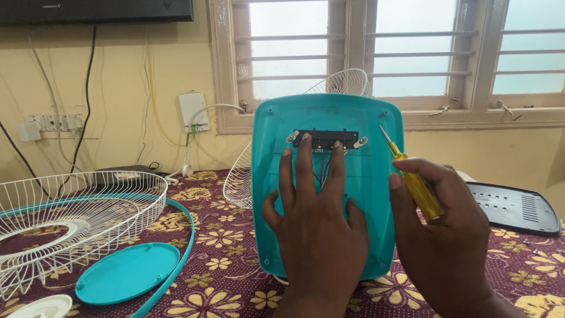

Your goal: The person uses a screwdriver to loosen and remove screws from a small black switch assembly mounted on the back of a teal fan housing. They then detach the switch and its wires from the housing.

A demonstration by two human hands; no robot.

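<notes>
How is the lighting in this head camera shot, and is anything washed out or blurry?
In the head view, daylight through the window blows the panes out to near white; the teal panel, backlit, stays evenly coloured with no strong glare. The left hand and right hand read dark against it. The yellow screwdriver and white fan grille are sharp, with no obvious motion blur.

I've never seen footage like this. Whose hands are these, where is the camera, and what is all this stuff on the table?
The one picture comes from a camera worn on a person's head, looking down at that person's own bare hands. The left hand presses flat on an upright teal plastic fan base, its fingertips at a black switch strip. The right hand holds a yellow screwdriver. On the floral tablecloth lie a white wire fan guard, a teal round cover and a dark grey vented panel. A second wire guard stands behind the base.
</notes>
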